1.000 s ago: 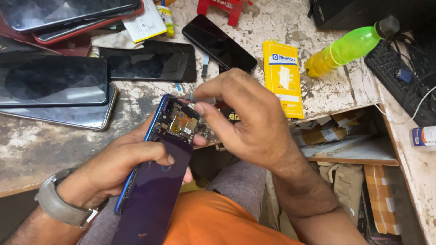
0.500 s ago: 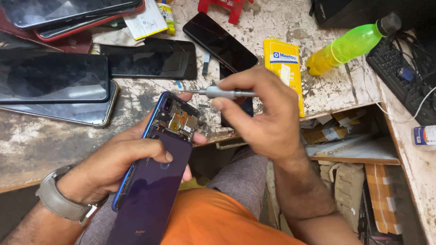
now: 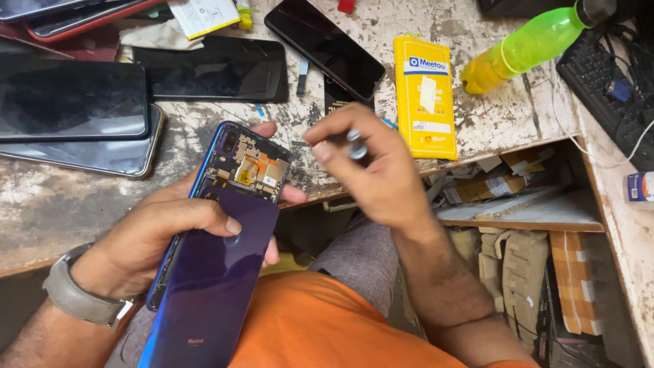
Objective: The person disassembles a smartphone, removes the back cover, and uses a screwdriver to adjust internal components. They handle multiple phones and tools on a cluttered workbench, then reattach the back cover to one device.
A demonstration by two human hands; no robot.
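My left hand (image 3: 160,238) holds a blue-purple phone (image 3: 211,272) over my lap, thumb pressed across its back. The back cover is slid down, so the upper part shows bare circuit parts and an orange flex strip (image 3: 248,167). My right hand (image 3: 371,174) hovers just right of the phone's top, fingers closed around a small metal screwdriver (image 3: 354,143), of which only the silver end shows between the fingers. The tool is clear of the phone.
Several dark phones (image 3: 71,99) lie on the worn worktable (image 3: 54,197) at the left and back. A yellow packet (image 3: 426,95) and a green bottle (image 3: 528,44) lie to the right, a black keyboard (image 3: 610,68) at the far right. A cluttered shelf (image 3: 518,204) sits below.
My right hand lifted the screwdriver off the phone's open top and turned it in the fingers, drawing away to the right. The left hand keeps the phone steady.
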